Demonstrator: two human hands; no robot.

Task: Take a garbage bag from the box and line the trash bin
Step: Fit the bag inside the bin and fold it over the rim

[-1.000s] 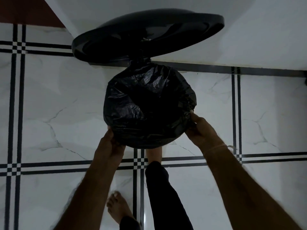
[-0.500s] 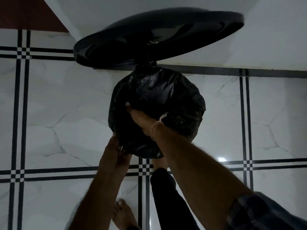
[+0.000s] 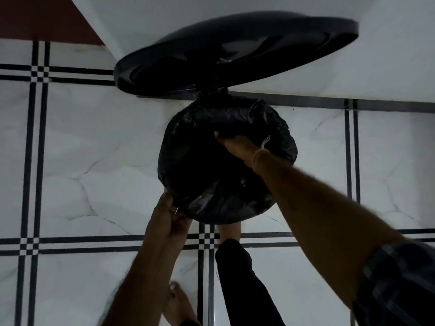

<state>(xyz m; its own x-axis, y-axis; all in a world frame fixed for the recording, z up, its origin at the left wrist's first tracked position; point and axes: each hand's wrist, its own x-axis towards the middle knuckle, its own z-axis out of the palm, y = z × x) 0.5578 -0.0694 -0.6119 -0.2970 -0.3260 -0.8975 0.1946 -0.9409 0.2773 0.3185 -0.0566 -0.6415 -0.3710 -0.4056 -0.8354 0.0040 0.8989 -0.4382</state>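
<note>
A round black trash bin stands on the tiled floor with its lid tipped open toward the wall. A black garbage bag is draped over the bin's rim and sinks into the dark opening. My left hand pinches the bag's edge at the bin's near left rim. My right hand reaches down inside the bag, fingers curled out of sight in the plastic. The box is not in view.
White marble-look floor tiles with black stripe borders surround the bin. A white wall rises right behind it. My foot rests at the bin's base, and my other bare foot stands lower down.
My right hand left the bin's right rim, crossed over the top and pushed down into the bag. The bag now sags inward. My left hand stays on the near left rim.
</note>
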